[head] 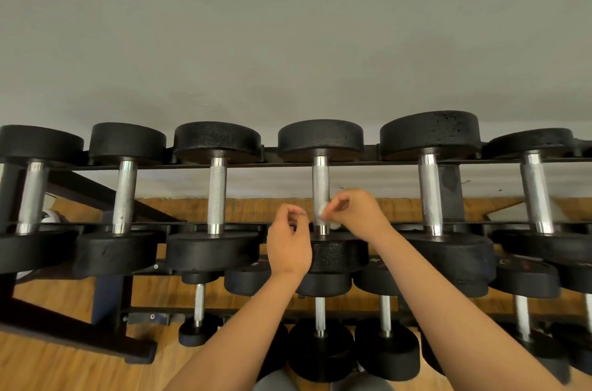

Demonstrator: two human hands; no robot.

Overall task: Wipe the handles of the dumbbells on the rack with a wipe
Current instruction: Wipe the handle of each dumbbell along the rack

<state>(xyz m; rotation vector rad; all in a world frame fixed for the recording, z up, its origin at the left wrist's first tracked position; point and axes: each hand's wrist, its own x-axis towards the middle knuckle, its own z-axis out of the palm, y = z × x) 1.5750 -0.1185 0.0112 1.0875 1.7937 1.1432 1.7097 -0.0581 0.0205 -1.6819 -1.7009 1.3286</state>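
Several black dumbbells with silver knurled handles lie across the top tier of the rack (368,163). My right hand (355,213) pinches a small white wipe (323,210) against the lower part of the fourth dumbbell's handle (320,181). A bit of the wipe shows under that hand near the handle's base. Just left of the same handle is my left hand (288,237), its fingers curled and its fingertips a little apart from the metal. Nothing shows in its grip.
Neighbouring handles stand on the left (217,195) and on the right (431,195). Smaller dumbbells (320,313) fill a lower tier beneath my forearms. A grey wall rises behind the rack, and a wooden floor (57,365) lies below.
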